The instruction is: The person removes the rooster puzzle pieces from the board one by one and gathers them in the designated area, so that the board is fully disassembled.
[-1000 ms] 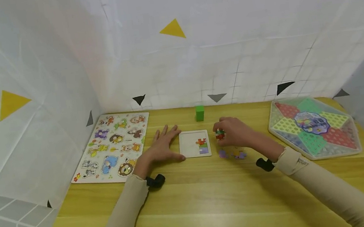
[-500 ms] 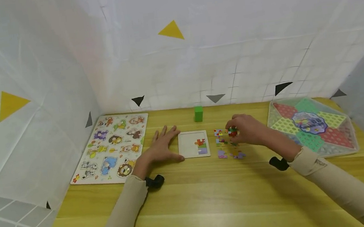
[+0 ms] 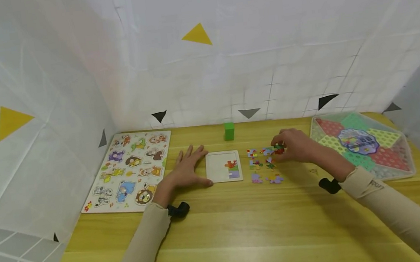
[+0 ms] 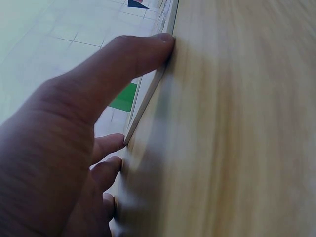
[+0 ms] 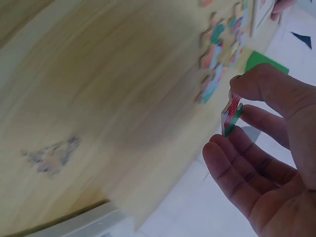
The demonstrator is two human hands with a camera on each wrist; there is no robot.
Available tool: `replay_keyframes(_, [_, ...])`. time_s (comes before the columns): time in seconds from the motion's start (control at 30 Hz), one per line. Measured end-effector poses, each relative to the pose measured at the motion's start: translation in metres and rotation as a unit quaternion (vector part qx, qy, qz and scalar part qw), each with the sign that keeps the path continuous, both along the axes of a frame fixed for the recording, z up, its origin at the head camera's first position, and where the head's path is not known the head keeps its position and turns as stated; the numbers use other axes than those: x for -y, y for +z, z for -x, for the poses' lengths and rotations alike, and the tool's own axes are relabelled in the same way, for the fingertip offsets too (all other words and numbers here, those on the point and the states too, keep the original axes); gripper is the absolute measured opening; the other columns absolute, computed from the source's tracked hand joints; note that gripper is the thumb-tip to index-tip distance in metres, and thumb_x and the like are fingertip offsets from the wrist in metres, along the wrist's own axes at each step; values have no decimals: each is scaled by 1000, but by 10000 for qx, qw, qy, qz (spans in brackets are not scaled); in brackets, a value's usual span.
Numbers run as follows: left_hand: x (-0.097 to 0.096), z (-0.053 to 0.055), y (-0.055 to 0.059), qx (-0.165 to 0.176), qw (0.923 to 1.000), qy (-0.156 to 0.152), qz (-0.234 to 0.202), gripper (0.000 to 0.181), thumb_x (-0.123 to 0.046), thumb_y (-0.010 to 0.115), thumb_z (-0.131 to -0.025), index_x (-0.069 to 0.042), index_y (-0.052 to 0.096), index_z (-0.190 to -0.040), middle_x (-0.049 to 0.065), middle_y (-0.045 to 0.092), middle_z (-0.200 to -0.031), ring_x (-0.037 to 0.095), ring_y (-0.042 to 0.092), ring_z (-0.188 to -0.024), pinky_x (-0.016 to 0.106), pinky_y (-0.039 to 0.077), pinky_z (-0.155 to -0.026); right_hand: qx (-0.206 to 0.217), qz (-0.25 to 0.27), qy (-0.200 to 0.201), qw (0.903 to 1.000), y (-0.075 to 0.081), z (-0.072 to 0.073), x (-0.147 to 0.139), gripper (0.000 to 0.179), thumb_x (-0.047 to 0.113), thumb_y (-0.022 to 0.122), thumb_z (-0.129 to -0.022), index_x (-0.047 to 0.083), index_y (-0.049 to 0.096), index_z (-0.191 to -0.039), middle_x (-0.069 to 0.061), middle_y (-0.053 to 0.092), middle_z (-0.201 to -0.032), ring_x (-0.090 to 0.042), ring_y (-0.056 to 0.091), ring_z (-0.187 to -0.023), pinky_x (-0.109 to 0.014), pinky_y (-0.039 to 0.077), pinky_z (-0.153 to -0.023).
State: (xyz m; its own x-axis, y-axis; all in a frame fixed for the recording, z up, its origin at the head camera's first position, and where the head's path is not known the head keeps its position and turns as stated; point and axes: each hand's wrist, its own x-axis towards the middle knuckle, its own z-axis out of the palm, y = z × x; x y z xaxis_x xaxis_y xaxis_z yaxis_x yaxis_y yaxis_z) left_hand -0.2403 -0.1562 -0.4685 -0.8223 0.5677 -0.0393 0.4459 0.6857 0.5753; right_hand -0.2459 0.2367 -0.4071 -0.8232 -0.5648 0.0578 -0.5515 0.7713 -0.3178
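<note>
My left hand (image 3: 186,169) lies at the left side of a small square puzzle tray (image 3: 216,168), fingers spread. In the left wrist view its thumb (image 4: 143,52) and a fingertip touch the tray's edge. Joined jigsaw pieces (image 3: 232,169) with a red and purple print sit in the tray's lower right. My right hand (image 3: 295,146) pinches a red and green jigsaw piece (image 5: 231,114) between thumb and index finger, raised off the table. Beside it, to the left, several loose jigsaw pieces (image 3: 255,165) lie in two columns on the wood.
An animal puzzle board (image 3: 130,169) lies at the left. A green block (image 3: 229,131) stands behind the tray. At the right is a clear hexagonal box (image 3: 361,143) with coloured triangles. A white sheet (image 3: 263,54) hangs behind the wooden table (image 3: 222,234).
My right hand has moved rightward from over the loose pieces, a red and green jigsaw piece in its fingers. More of the loose pieces show now. The left hand stays at the tray.
</note>
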Motion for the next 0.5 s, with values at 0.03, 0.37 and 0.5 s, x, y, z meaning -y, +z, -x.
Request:
replay_keyframes(0.03, [0,0,0,-9,10000,-9,1,106,-56,82,-74,-18,30,-159,2,13,-167,31,-5,-152,53,-11,-119,5,-47,-35,10000,-1,2,-2,34,17,86,-78,0,75,-105,-7,62,-86,-20,57,-73,-38,50,-63])
replay_keyframes(0.37, [0,1,-1,-54,10000,-9,35,106,-58,81,-75,-19,30,-159,3,13,-167,32,-5,-152,52,-11,-119,136,-230,-187,9995,-13,10,-15,32,10,85,-77,0,75,-106,-10,64,-89,-29,63,-84,-45,54,-72])
replay_keyframes(0.5, [1,1,-3,-45,9999,14,96,107,-59,81,-74,-20,30,-159,2,12,-167,30,-6,-152,51,-11,-119,143,-313,-215,9992,-15,13,-16,32,10,84,-78,1,76,-107,-10,63,-89,-28,63,-84,-45,54,-72])
